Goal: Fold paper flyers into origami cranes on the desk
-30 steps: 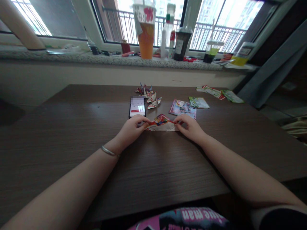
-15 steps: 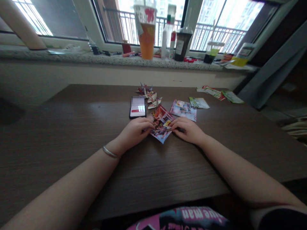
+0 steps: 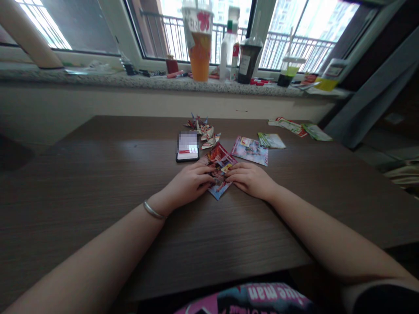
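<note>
From what I get on the head cam, my left hand (image 3: 190, 182) and right hand (image 3: 252, 179) are half-curled, fingertips on the colourful printed paper sheet (image 3: 220, 175) near the phone (image 3: 187, 154); can't tell if they're pinching. Its print's too small to read.

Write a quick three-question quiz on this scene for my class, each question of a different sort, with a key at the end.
1. Multiple choice: What are the person's left hand and right hand both touching?
A. a curtain
B. a colourful printed paper
C. a bottle

2. True or false: The phone lies on the table, to the person's left of the colourful printed paper.

3. Fill in the blank: The silver bangle is worn on the person's ____ wrist.

Key
1. B
2. True
3. left
</note>
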Demonstrator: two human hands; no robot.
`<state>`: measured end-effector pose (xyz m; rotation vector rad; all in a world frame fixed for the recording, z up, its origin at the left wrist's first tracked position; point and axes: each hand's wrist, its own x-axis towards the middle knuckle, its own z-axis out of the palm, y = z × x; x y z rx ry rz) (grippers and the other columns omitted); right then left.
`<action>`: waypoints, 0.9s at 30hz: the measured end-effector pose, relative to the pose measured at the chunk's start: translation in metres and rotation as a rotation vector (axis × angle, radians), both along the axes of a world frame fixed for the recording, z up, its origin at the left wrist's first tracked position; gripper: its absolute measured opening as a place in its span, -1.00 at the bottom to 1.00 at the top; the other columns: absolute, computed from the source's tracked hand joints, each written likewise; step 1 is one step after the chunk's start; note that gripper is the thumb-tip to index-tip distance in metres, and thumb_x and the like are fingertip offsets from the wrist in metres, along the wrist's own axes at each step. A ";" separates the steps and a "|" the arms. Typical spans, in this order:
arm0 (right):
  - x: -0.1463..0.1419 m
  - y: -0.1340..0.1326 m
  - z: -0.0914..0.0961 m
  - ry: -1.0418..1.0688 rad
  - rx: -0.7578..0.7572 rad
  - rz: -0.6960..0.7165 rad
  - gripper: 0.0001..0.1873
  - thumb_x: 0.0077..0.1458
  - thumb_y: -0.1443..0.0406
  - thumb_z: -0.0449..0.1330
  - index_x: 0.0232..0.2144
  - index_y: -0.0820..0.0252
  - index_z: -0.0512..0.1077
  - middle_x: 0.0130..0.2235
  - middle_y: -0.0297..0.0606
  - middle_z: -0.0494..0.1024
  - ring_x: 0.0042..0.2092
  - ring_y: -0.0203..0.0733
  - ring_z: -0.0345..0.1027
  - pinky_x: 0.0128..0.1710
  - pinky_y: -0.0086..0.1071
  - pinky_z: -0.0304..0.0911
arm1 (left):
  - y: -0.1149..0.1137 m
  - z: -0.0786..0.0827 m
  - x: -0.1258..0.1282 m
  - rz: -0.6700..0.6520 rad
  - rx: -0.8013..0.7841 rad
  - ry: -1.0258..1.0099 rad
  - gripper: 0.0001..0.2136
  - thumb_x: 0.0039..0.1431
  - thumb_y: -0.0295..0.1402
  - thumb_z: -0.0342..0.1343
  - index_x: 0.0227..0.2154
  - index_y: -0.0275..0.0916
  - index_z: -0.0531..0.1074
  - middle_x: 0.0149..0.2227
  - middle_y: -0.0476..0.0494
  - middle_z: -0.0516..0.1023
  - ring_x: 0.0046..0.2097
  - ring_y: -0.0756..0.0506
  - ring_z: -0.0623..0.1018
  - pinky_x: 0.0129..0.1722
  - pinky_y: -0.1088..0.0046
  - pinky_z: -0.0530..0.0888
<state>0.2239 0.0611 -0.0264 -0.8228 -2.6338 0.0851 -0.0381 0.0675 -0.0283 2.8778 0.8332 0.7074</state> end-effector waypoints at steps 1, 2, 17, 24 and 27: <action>0.000 0.000 0.000 -0.012 0.008 -0.005 -0.72 0.24 0.32 0.04 -0.12 0.05 0.51 -0.07 -0.30 0.59 0.06 -0.15 0.35 0.10 -0.16 0.26 | 0.000 0.000 0.000 -0.005 -0.010 0.002 -0.79 0.20 -0.43 0.05 -0.18 -0.15 0.55 0.07 -0.16 0.49 0.11 -0.15 0.44 0.20 0.13 0.29; -0.001 0.000 0.000 -0.021 0.013 -0.004 -0.73 0.25 0.31 0.04 -0.12 0.05 0.52 -0.07 -0.30 0.59 0.05 -0.15 0.36 0.10 -0.16 0.26 | -0.001 0.000 0.000 -0.008 -0.021 0.003 -0.79 0.20 -0.43 0.05 -0.17 -0.15 0.54 0.08 -0.16 0.48 0.12 -0.15 0.43 0.21 0.12 0.28; -0.006 -0.007 0.007 0.025 0.023 0.042 -0.81 0.20 0.32 0.10 -0.29 0.16 0.52 -0.16 -0.22 0.61 -0.09 -0.16 0.45 -0.06 -0.26 0.33 | -0.005 0.008 0.000 -0.058 -0.100 0.003 -0.87 0.17 -0.38 0.07 -0.29 -0.21 0.52 0.09 -0.22 0.46 0.19 -0.18 0.36 0.21 0.13 0.27; -0.005 -0.008 0.007 0.055 -0.081 0.036 -0.82 0.18 0.36 0.10 -0.28 0.15 0.51 -0.18 -0.24 0.61 -0.10 -0.19 0.44 -0.05 -0.29 0.32 | -0.006 0.008 -0.001 -0.087 -0.168 -0.002 -0.84 0.15 -0.41 0.08 -0.23 -0.18 0.51 0.05 -0.17 0.50 0.12 -0.17 0.44 0.14 0.17 0.35; -0.004 -0.008 0.008 0.081 -0.130 0.019 -0.85 0.16 0.37 0.12 -0.30 0.15 0.51 -0.20 -0.25 0.61 -0.12 -0.19 0.44 -0.07 -0.30 0.31 | -0.006 0.009 -0.001 -0.088 -0.192 0.012 -0.82 0.12 -0.48 0.05 -0.25 -0.20 0.51 0.06 -0.17 0.50 0.13 -0.17 0.43 0.16 0.16 0.34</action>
